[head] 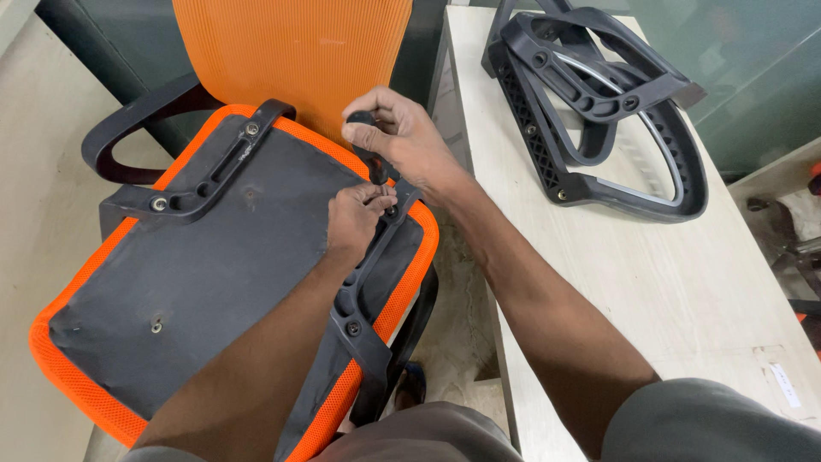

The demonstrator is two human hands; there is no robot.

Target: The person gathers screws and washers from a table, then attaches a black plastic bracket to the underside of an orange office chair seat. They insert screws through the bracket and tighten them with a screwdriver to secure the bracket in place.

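An upturned orange chair seat [214, 257] with a black underside lies in front of me. Two black armrest brackets are bolted across it, one on the left [205, 167] and one on the right [368, 282]. My right hand [402, 133] is shut on the black handle of a screwdriver [372, 154], which stands upright over the top of the right bracket. My left hand [355, 218] pinches the screwdriver's tip at a screw in that bracket.
An orange mesh backrest [291, 51] stands behind the seat. To the right is a pale wooden table [650, 274] carrying a black plastic chair back frame [599, 103]. A black armrest loop [128, 128] sticks out at the left.
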